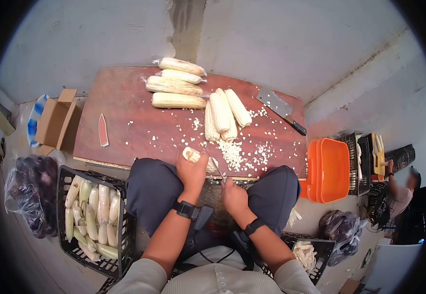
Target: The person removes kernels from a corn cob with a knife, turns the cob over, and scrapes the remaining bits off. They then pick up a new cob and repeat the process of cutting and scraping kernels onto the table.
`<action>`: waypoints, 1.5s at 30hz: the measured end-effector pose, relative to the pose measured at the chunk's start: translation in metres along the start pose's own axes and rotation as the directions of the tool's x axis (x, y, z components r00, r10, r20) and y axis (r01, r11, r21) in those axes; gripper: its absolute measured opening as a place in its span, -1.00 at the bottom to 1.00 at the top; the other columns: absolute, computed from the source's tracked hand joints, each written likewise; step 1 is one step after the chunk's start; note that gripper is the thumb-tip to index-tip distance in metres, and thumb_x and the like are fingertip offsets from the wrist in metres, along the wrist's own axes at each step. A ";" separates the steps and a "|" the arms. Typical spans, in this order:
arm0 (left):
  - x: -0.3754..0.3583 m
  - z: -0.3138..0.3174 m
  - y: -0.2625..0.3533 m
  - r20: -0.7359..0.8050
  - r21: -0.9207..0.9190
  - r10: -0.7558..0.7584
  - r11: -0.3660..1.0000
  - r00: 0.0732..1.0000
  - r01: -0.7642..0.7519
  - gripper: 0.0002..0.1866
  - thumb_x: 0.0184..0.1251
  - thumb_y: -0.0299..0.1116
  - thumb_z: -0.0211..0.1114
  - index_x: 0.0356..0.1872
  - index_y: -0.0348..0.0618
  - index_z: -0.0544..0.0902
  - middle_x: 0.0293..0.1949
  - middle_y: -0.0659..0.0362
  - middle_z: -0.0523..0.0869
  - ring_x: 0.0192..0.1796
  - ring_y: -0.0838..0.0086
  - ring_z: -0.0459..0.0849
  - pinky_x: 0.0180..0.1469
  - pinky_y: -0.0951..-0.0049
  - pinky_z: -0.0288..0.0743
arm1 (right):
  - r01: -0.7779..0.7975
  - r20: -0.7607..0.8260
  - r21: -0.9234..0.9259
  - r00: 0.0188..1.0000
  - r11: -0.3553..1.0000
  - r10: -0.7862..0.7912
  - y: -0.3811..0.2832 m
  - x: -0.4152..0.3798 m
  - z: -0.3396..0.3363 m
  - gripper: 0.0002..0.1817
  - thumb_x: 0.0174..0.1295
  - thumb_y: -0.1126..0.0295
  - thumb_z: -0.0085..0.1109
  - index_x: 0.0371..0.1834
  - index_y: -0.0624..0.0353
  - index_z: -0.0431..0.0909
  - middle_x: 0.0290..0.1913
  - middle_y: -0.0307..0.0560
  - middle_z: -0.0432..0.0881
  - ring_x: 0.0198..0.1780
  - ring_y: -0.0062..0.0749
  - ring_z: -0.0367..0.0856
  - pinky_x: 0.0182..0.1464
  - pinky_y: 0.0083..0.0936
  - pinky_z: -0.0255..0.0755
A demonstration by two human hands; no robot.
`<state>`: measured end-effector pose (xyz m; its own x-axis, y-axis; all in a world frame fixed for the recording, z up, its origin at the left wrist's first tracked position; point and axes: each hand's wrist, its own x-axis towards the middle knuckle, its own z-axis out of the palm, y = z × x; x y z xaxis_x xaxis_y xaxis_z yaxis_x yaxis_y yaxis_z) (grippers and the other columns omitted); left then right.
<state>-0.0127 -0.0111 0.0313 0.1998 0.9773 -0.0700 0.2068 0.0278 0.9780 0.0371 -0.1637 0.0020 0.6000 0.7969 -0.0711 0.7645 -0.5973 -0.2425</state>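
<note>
My left hand (192,172) is closed around a corn cob (191,155) at the near edge of the red table (124,105). In my right hand (234,198) is a knife (219,169), its thin blade pointing up and away beside the cob. Cut white kernels (231,153) lie piled and scattered just beyond my hands. Several bare corn cobs (219,112) are stacked behind that pile. Farther back sits a row of corn cobs in clear wrap (173,85).
A cleaver (274,103) lies at the table's right. At left are a crate (120,245) of corn, a cardboard box (51,125) and a dark plastic bag (29,196). Orange bins (333,169) stand at right, near another crate (325,259) holding pale pieces. A person (401,196) is at far right.
</note>
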 end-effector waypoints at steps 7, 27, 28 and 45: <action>0.006 0.011 -0.007 -0.078 0.005 0.033 0.999 0.996 -0.032 -0.70 -0.11 -0.38 0.36 -0.34 -0.34 0.55 -0.32 -0.10 0.62 -0.25 -0.03 0.60 -0.17 0.14 0.46 | 0.042 -0.001 0.009 0.999 0.999 -0.042 0.002 0.019 0.013 -0.75 0.35 0.26 0.01 -0.33 0.22 0.28 -0.59 0.14 0.57 -0.56 0.09 0.60 -0.51 -0.10 0.49; 0.007 -0.001 -0.010 -0.054 -0.438 -0.151 0.892 0.987 0.113 -0.83 0.03 -0.55 0.24 -0.31 -0.36 0.54 -0.35 0.18 0.64 -0.31 0.52 0.56 -0.22 0.40 0.45 | -0.110 0.000 0.406 0.993 0.907 0.121 -0.015 0.035 0.006 -0.70 0.39 0.26 -0.02 -0.23 0.34 0.29 -0.46 0.34 0.56 -0.38 0.24 0.58 -0.32 0.00 0.39; 0.009 -0.001 -0.016 -0.035 -0.449 -0.163 0.884 0.986 0.130 -0.82 0.05 -0.55 0.22 -0.28 -0.36 0.54 -0.33 0.18 0.64 -0.30 0.52 0.56 -0.20 0.40 0.45 | -0.096 0.010 0.486 0.994 0.869 0.104 -0.012 0.036 0.009 -0.69 0.39 0.24 -0.02 -0.25 0.34 0.30 -0.46 0.34 0.56 -0.36 0.25 0.57 -0.30 0.00 0.38; 0.016 -0.006 -0.025 -0.036 -0.318 -0.227 0.926 0.973 0.204 -0.66 0.12 -0.38 0.25 -0.11 -0.41 0.55 -0.17 0.04 0.68 -0.13 0.34 0.62 -0.01 0.34 0.43 | 0.027 -0.078 0.222 0.997 0.975 -0.010 -0.005 -0.005 -0.022 -0.75 0.37 0.23 -0.01 -0.27 0.22 0.34 -0.42 0.22 0.57 -0.43 0.22 0.57 -0.37 0.00 0.44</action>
<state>-0.0201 0.0054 0.0070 0.1129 0.9525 -0.2827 -0.0727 0.2917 0.9537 0.0353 -0.1665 0.0249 0.6092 0.7930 0.0069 0.7088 -0.5406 -0.4532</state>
